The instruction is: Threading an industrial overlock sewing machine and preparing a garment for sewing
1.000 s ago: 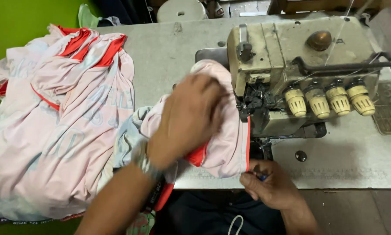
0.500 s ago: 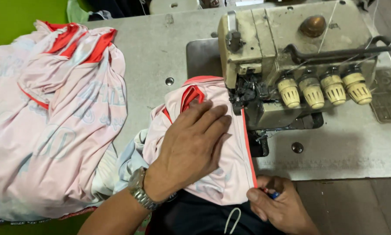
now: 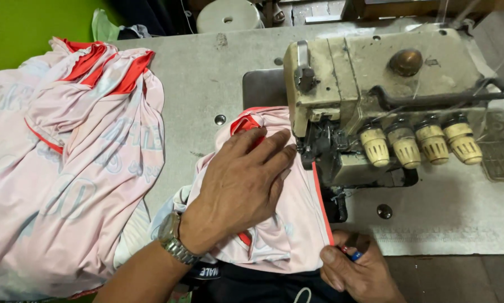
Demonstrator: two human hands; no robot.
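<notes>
Pink garment [image 3: 285, 224] now nearer machine [image 3: 375, 106]

Garment [image 3: 285, 224]: thin pink knit cloth, smooth with a faint sheen, red cloth trim along one edge. Pile of garments [image 3: 67, 168]: same pink cloth, creased, red bands. Sewing machine [image 3: 370, 84]: painted metal, cream, matt, worn and grimy; its knobs [image 3: 420, 143] look like yellowed ribbed plastic. Tabletop [image 3: 207, 73]: grey laminate, dull, scuffed and stained. Wristwatch [image 3: 173, 238]: brushed metal band, slightly glossy, on the left hand [image 3: 241, 179].
</notes>
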